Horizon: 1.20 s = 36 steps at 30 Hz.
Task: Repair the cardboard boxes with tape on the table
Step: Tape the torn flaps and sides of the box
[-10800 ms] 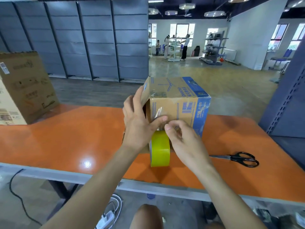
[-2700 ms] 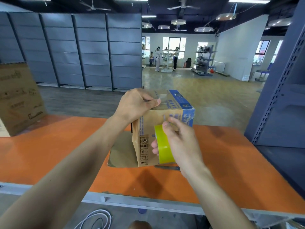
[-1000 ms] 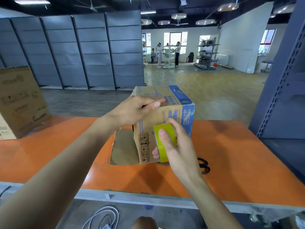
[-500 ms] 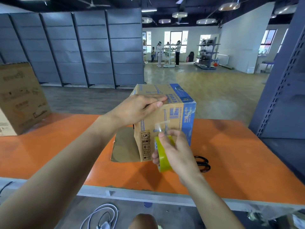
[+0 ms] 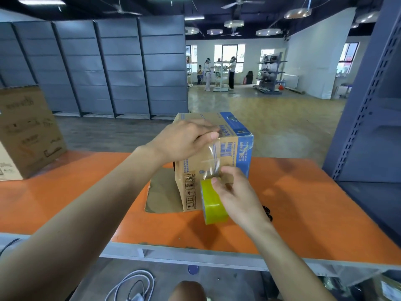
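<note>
Your small cardboard box (image 5: pixel 225 157) stands mid-worktop (image 5: pixel 303 203), one flap (image 5: pixel 162 196) lying flat toward your left. A clear tape strip (image 5: pixel 211 159) runs down its near face. Its long axis is vertical. Your left hand (image 5: pixel 184 141) lies over the top edge, fingers (image 5: pixel 204 128) pressing the strip's end down. The tape roll (image 5: pixel 213 205) hangs straight below, gripped in your right hand (image 5: pixel 238 196) beside the box's lower edge, so the right hand is nearer for the pull. Count two boxes, the second box (image 5: pixel 28 131) standing far left, one roll, and one pair of scissors (image 5: pixel 268 213), mostly hidden behind your right hand.
</note>
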Each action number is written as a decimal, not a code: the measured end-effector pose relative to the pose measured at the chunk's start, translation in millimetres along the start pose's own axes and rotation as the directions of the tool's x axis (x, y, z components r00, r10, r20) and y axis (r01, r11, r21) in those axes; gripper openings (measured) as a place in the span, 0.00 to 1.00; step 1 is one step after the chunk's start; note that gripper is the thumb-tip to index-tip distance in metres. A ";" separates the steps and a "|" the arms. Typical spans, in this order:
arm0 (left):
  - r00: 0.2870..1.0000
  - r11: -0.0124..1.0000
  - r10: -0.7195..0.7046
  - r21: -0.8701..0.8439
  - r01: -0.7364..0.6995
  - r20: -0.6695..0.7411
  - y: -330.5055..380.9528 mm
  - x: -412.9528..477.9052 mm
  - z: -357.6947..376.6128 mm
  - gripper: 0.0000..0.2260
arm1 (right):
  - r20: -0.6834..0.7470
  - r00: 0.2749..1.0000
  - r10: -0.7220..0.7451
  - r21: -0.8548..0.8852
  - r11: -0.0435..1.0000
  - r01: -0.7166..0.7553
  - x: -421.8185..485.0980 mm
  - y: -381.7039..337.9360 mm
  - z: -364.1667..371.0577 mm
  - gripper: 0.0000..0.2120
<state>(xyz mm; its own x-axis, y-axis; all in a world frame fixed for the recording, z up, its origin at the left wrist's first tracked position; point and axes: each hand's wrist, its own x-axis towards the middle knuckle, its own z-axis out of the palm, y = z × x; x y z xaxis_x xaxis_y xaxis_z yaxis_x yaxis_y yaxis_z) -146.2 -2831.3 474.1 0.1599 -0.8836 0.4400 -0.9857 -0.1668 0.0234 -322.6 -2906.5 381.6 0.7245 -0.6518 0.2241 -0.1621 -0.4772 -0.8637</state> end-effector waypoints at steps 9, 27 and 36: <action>0.991 0.982 0.059 0.185 -0.036 -0.119 -0.9 -4.3 19.5 0.28 | -0.030 0.999 -0.031 -0.014 0.999 0.031 7.4 0.0 -1.2 0.22; 0.711 0.741 -0.637 -0.493 0.457 -0.298 80.6 -78.7 65.9 0.13 | 0.040 0.998 -0.050 -0.264 0.963 0.059 1.1 20.3 -27.6 0.14; 0.695 0.602 -0.714 -0.580 0.549 -0.083 75.3 -68.4 72.8 0.14 | 0.350 0.930 0.109 -0.758 0.616 0.213 5.1 64.1 -71.5 0.22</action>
<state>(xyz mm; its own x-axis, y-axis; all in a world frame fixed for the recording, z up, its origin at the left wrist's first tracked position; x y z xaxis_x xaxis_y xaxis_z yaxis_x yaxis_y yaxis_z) -227.5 -2815.3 380.4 0.8107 -0.4589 0.3635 -0.5358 -0.3313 0.7766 -377.2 -2982.6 359.6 0.8908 -0.4522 -0.0437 -0.4536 -0.8797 -0.1425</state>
